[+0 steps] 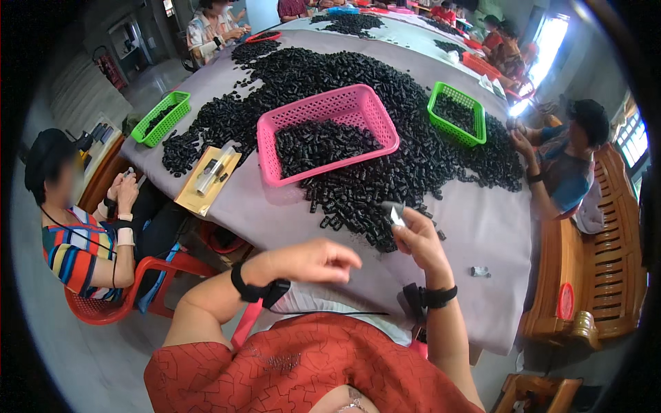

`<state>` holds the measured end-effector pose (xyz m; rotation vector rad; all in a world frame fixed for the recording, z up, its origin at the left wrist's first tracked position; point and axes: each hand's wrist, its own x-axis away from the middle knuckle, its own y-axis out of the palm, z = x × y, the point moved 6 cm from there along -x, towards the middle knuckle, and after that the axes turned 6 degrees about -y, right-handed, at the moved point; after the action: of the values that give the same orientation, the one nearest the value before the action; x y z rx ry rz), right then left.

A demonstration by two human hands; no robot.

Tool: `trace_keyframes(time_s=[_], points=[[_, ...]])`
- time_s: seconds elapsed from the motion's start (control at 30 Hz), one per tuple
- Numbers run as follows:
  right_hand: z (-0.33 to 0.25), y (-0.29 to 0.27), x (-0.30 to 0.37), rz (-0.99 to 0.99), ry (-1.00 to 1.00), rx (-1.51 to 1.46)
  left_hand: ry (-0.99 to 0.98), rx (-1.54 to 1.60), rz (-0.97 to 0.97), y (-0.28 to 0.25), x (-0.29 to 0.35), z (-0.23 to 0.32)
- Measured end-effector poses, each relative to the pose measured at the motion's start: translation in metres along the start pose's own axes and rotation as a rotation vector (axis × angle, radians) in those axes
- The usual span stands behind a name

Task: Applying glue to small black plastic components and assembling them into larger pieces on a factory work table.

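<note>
In front of my chest, my right hand [421, 237] pinches a small piece with a whitish shiny side and a dark end [395, 214]; its exact kind is too small to tell. My left hand [313, 261] hovers over the table edge to its left, fingers loosely bent, holding nothing I can see. Just beyond both hands spreads a big heap of small black cylindrical pieces [375, 186]. A pink perforated basket [329, 168] rests on the heap, partly filled with the same pieces. A small clear and grey cylinder [480, 272] lies alone on the cloth, right of my right hand.
Green baskets stand at left [162, 120] and right [457, 113]. A yellowish board [200, 196] carries a clear tube near the left edge. People sit at both sides, one on a red chair [165, 275], one on a wooden bench [595, 248]. Grey cloth [475, 227] covers the table.
</note>
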<state>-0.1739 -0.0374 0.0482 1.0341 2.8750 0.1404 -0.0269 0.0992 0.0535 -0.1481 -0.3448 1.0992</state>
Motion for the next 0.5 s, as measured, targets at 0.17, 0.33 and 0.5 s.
trace_keyframes(time_s=[0.17,0.33,0.5], points=[[0.007,0.012,0.018,-0.041,0.049,0.109,-0.079,-0.276,-0.223,0.049,0.029,-0.043],[0.02,0.009,0.03,0.038,0.061,0.141,-0.094,-0.323,-0.283,0.077,0.043,-0.081],[0.034,0.003,0.035,0.072,0.09,0.207,-0.174,-0.331,-0.335,0.076,0.045,-0.081]])
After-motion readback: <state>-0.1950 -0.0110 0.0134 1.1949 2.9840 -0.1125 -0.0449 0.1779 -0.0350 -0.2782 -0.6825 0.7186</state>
